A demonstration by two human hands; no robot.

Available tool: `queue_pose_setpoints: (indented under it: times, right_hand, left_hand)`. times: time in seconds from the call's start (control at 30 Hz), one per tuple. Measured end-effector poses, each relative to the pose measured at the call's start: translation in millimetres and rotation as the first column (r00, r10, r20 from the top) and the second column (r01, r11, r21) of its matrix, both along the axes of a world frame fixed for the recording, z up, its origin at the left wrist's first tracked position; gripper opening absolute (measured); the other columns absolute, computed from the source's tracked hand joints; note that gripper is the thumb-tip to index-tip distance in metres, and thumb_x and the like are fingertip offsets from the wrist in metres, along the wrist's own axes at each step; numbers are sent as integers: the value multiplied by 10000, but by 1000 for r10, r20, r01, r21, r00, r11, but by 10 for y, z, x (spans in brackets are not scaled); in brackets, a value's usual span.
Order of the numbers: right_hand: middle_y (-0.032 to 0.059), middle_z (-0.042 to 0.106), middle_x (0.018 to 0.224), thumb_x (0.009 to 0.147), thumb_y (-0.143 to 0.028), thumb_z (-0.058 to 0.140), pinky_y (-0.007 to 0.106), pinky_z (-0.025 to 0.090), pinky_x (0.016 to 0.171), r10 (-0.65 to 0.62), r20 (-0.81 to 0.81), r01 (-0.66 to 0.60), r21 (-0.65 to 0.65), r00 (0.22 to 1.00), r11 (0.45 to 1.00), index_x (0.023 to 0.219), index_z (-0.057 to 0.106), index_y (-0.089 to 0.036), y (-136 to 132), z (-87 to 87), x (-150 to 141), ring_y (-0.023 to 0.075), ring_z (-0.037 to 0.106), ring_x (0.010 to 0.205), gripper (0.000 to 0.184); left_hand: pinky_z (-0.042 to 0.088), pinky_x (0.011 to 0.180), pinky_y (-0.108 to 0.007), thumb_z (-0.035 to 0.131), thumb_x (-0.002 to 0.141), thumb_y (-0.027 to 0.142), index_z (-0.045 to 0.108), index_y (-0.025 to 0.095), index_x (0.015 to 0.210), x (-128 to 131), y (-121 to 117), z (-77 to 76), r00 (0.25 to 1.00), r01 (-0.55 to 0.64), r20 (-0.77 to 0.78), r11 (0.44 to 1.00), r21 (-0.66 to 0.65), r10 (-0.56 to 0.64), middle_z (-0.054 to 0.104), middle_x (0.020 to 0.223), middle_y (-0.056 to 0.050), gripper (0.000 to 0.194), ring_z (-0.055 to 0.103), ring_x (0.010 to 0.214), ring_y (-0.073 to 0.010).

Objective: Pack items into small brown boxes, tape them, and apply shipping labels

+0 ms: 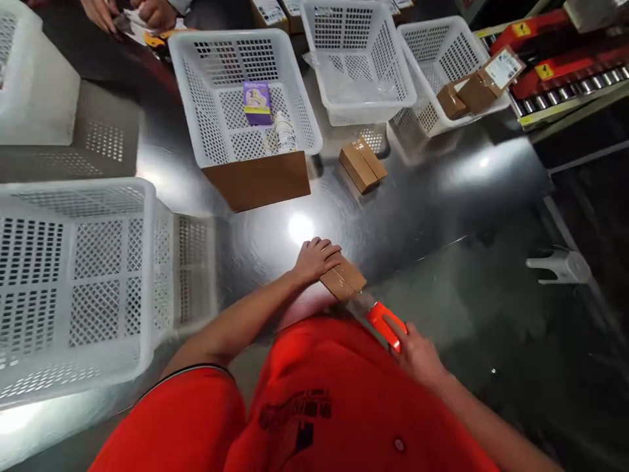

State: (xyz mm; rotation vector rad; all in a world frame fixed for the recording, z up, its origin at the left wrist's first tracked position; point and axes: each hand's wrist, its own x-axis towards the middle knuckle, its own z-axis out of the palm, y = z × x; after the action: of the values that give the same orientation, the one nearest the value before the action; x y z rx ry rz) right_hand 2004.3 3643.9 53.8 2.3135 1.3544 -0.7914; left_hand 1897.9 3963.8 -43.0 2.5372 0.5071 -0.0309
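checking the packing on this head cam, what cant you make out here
In the head view:
tape dispenser: the right hand hides part of it, and no tape roll can be made out
small carton: the left hand covers one end
purple box: print too small to read
co-worker's hands: cut off by the top edge

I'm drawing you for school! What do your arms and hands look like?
Your bare left arm and bare right arm end in a gloveless left hand and a gloveless right hand. A short bright red T-shirt sleeve with a thin dark trim tops the left arm.
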Motion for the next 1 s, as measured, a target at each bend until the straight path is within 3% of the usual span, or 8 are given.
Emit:
queue_pose_setpoints:
  times: [0.2,0.33,0.4,0.5,0.6,0.7,0.83,1.0]
  right_hand:
    - [68,703,1034,913,-472,557,246,435,667,-242,-204,258,55,949,965,1358,572,-325,472,-585,-73,203,671,852,468]
    - [5,748,1021,899,-346,537,260,481,681,-470,-389,524,41,792,851,1195,694,-323,187,-677,179,193,688,864,336]
    - [37,740,1106,864,-370,573,316,526,757,-581,-513,740,174,631,650,1271,655,-273,21,-645,355,229,685,959,426]
    - [79,667,1287,838,-454,611,375,530,916,-470,-795,923,312,383,225,1402,537,-218,137,-622,648,250,639,1125,617]
    - [84,617,1357,841,-510,598,403,509,982,-328,-891,941,339,314,-21,1435,483,-216,660,-710,977,255,615,1169,673]
    - [128,623,1322,901,-492,530,486,460,1037,-469,-760,888,435,450,147,1383,535,-194,1185,-831,1240,297,582,1204,567]
    - [243,502,1420,917,-517,547,656,362,1048,-575,-361,644,640,734,420,1377,533,-144,1432,-772,1307,414,441,1326,592]
    - [158,561,1387,991,-474,421,491,397,1116,-185,-448,481,850,875,215,1375,537,-185,1294,-233,1019,277,494,1313,495]
  left_hand:
    - [394,1023,-422,613,898,455,465,203,1420,-13,-147,-52,990,-140,-13,981,-135,139,568,1340,-121,598,502,1212,-302]
    - [418,1036,-380,613,899,376,569,192,1229,-123,-245,-73,979,-193,28,958,-214,203,610,1235,-102,381,540,1156,-257]
    - [439,1026,-372,605,900,352,572,190,1200,-210,-293,-67,964,-244,47,942,-231,262,602,1218,-107,342,550,1146,-247]
    - [412,1070,-428,565,927,361,556,168,1267,-324,-368,-1,940,-320,96,944,-84,328,535,1342,-164,391,497,1258,-291]
    - [198,1169,-594,538,942,453,493,232,1416,-347,-432,132,997,-46,67,981,187,34,439,1506,-155,525,313,1432,-374]
    - [12,1154,-685,637,802,663,320,272,1545,-275,-474,240,890,455,-106,853,256,-443,338,1592,-140,897,190,1476,-433]
    - [96,1136,-662,701,784,563,249,247,1575,-200,-484,273,805,592,-241,762,263,-542,316,1595,-174,964,277,1424,-446]
    - [230,1087,-604,646,852,476,252,305,1572,-336,-592,362,862,504,-228,813,291,-453,377,1552,-167,839,390,1325,-403]
